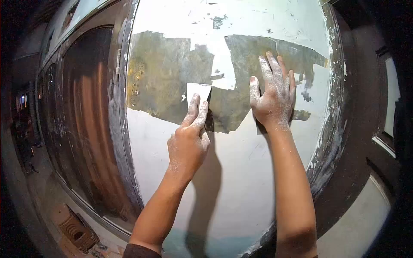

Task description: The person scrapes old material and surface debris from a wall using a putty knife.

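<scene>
"Where have you got that blade?"

"My left hand [189, 139] has the white blade [195, 89] up against the wall [241, 172], over the grey-brown patch [159, 64], beside the lower end of a white strip [222, 64]."

"Which way does it point?"

"Up. Its broad edge is at the top, nearly level, and it narrows toward my fingers. The long axis runs close to upright, roughly in line with my two stretched fingers; its lower end is hidden by my hand."

"So how are you gripping it?"

"Two fingers lie along its face and the others are curled in. I can't see the underside of the grip."

"And your right?"

"My right hand [275, 96] is open, palm to the wall, fingers spread and pointing up, well apart from the blade. White powder coats both hands."

"What's to your left?"

"A dark wooden door [90, 107], with a hinge [118, 61] on its frame."
</scene>
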`<control>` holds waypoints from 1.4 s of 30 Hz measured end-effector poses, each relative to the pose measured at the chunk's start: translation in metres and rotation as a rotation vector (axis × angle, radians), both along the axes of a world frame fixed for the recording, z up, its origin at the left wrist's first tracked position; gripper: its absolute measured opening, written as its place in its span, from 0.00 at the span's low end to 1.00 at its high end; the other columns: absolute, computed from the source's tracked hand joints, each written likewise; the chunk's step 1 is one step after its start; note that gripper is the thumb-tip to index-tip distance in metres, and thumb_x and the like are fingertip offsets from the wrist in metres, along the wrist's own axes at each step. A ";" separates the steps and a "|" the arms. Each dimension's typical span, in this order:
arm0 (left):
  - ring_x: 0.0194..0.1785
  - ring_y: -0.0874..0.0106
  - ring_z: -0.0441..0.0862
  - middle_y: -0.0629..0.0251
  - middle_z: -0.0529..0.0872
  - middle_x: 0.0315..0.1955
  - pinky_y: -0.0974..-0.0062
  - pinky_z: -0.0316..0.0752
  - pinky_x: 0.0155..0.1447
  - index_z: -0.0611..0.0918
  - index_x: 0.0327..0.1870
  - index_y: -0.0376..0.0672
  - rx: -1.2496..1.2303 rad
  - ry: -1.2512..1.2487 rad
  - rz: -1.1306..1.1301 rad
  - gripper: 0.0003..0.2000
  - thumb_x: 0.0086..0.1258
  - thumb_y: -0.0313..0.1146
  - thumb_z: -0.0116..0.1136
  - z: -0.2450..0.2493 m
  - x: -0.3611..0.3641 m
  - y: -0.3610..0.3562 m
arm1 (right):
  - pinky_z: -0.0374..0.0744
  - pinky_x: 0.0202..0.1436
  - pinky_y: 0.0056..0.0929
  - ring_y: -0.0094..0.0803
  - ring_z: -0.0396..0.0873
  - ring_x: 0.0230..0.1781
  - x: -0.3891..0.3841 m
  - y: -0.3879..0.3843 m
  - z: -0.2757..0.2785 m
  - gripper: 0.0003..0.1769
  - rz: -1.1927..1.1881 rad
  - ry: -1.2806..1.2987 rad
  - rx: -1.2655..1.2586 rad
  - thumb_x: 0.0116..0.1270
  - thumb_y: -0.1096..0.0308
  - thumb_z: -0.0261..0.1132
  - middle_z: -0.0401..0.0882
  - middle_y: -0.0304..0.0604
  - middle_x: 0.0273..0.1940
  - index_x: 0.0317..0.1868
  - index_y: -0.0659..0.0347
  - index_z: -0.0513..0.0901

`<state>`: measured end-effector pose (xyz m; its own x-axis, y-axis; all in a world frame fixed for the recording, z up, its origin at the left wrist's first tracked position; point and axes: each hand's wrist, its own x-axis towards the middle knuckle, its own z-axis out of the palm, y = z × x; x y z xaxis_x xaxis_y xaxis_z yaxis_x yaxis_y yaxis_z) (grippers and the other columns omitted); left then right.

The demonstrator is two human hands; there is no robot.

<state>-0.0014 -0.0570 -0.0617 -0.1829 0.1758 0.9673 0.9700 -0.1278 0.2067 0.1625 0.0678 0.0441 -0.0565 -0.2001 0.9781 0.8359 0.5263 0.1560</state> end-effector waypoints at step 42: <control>0.61 0.54 0.88 0.69 0.72 0.80 0.55 0.86 0.59 0.79 0.75 0.53 -0.019 0.035 0.036 0.29 0.70 0.24 0.54 0.044 -0.003 0.001 | 0.54 0.88 0.52 0.36 0.61 0.83 0.000 0.001 0.000 0.30 0.063 0.002 0.014 0.74 0.55 0.61 0.71 0.38 0.79 0.74 0.52 0.78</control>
